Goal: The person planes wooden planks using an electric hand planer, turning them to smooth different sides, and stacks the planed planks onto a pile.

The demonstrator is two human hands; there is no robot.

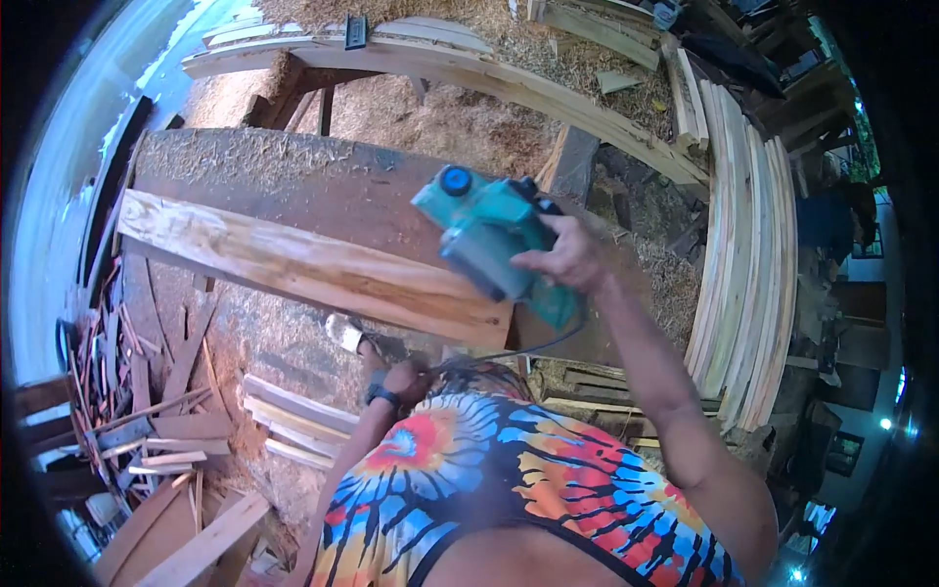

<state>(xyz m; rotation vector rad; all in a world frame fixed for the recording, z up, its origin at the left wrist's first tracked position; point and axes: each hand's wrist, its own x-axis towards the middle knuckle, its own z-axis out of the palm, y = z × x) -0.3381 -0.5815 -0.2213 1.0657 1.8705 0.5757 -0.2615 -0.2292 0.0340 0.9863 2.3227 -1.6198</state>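
My right hand (pixel 567 256) grips the handle of a teal electric hand planer (pixel 499 240) with a blue knob. The planer is slightly blurred and tilted, over the right end of a long pale board (pixel 303 259); whether it touches the wood I cannot tell. That board lies along the near edge of a brown workbench (pixel 391 191). A dark power cord (pixel 533 349) runs from the planer toward my left hand (pixel 406 382), which is closed around it low in front of my body. A dark watch (pixel 382 395) sits on my left wrist.
Wood shavings cover the far side of the bench and the floor. A long beam (pixel 469 70) spans beyond it. Stacked planks (pixel 748 254) stand at the right. Scrap wood (pixel 166 430) piles up at the left, near short boards (pixel 298 416). My foot (pixel 344 333) shows below the bench.
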